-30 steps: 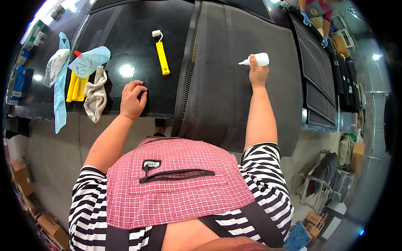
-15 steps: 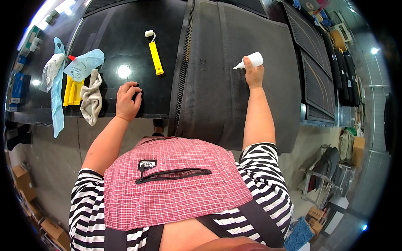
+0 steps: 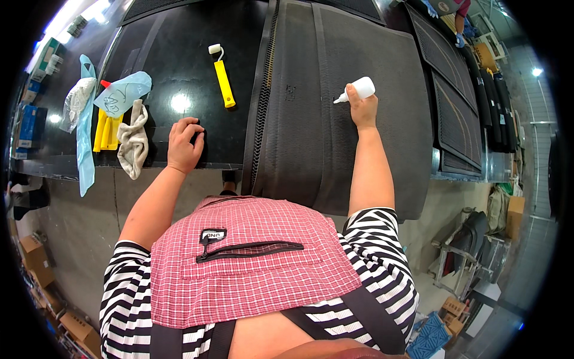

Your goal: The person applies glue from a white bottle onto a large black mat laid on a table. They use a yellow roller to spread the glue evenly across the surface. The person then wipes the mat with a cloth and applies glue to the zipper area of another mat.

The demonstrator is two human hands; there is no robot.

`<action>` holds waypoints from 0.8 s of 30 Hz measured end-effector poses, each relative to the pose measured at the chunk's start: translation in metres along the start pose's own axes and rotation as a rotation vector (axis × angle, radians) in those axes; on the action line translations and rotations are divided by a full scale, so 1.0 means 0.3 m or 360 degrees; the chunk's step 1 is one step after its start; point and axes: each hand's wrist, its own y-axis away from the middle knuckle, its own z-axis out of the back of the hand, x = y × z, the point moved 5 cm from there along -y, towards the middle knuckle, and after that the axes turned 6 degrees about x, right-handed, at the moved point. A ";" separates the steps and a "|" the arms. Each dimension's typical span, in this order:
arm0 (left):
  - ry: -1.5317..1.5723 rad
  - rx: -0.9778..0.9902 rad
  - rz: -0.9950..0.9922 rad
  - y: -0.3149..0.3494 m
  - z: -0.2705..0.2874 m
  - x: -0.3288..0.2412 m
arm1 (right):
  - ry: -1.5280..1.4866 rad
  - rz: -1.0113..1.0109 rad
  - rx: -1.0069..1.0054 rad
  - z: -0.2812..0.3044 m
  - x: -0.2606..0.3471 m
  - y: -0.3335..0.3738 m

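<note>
My right hand (image 3: 363, 110) is closed round a white squeeze bottle (image 3: 362, 88) with a pointed nozzle. The bottle lies tilted in my grip, its tip down to the left, at or just above a raised seam of the dark grey ribbed mat (image 3: 376, 60); whether it touches, I cannot tell. A small dark mark shows beside the tip. My left hand (image 3: 185, 143) rests on the black tabletop (image 3: 179, 66) near its front edge, fingers loosely bent, thumb apart, nothing held. Ahead of it lies a small roller (image 3: 223, 82) with a yellow handle and white head.
On the left lie a beige cloth (image 3: 133, 143), yellow handles (image 3: 107, 133), a light blue sheet (image 3: 127, 93) and clear plastic wrap (image 3: 75, 102). More dark mats (image 3: 457, 113) are stacked at the right. A co-worker's blue-gloved hand (image 3: 460, 40) shows at the far right.
The nozzle tip has dropped slightly toward me along the seam, with the bottle still in my right hand. My left hand stays in place. More of the co-worker shows at the far right.
</note>
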 end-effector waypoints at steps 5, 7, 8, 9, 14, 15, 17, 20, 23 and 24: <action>-0.0023 0.0002 0.0012 0.000 0.004 -0.010 | -0.0086 -0.0028 0.0040 0.013 0.004 0.033; -0.0026 0.0004 0.0006 0.001 0.002 -0.008 | -0.0075 -0.0043 0.0055 0.015 -0.001 0.046; -0.0029 0.0004 0.0003 0.002 0.002 -0.007 | -0.0071 -0.0050 0.0063 0.016 0.000 0.052; -0.0024 0.0006 0.0007 0.002 0.002 -0.007 | -0.0074 -0.0050 0.0047 0.017 0.003 0.059; -0.0018 0.0015 0.0007 0.000 -0.001 -0.002 | -0.0078 -0.0007 0.0005 0.017 0.009 0.070; -0.0017 0.0011 0.0004 -0.001 -0.001 -0.003 | -0.0102 0.0003 -0.0037 0.024 0.005 0.067; -0.0016 0.0002 -0.0002 -0.002 0.001 -0.004 | -0.0152 0.0025 -0.0121 0.034 0.002 0.055; -0.0022 0.0000 -0.0006 0.000 0.002 -0.004 | -0.0076 0.0030 -0.0210 0.044 -0.021 0.033; -0.0019 -0.0003 -0.0014 0.000 -0.001 0.000 | 0.0044 0.0045 -0.0221 0.052 -0.030 0.015; -0.0017 -0.0003 -0.0010 0.001 0.000 0.000 | 0.0062 0.0062 -0.0220 0.052 -0.030 0.009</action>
